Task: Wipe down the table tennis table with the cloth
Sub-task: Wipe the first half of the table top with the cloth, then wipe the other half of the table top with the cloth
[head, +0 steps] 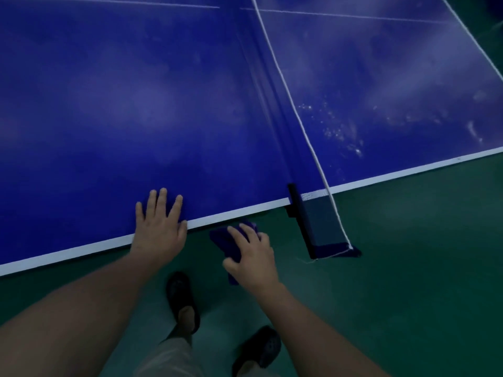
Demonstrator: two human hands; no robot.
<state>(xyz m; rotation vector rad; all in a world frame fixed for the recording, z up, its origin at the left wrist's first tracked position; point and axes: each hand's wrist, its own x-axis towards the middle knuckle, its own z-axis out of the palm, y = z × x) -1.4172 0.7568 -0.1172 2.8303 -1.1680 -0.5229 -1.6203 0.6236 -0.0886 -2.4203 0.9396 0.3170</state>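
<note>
Green floor [408,268] under blue tabletop [109,104]. Left hand [159,227] flat, fingers spread, at near edge, likely bracing; right hand [251,254] clutching cloth [220,240] just off it.

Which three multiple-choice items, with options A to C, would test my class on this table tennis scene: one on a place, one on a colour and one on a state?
1. Where is the folded dark blue cloth relative to the blue table tennis table?
A. spread out in the middle of its top
B. in the right hand, just off its near edge
C. tucked under its far corner

2. What colour is the smooth floor?
A. red
B. grey
C. green

3. How is the left hand?
A. flat on the table, fingers straight and spread
B. clenched in a fist in the air
C. gripping the cloth

Key:
1. B, the right hand's fingers curl over the cloth beside the table's edge.
2. C, the floor is green all along the table.
3. A, its palm lies across the table's near edge.
</note>
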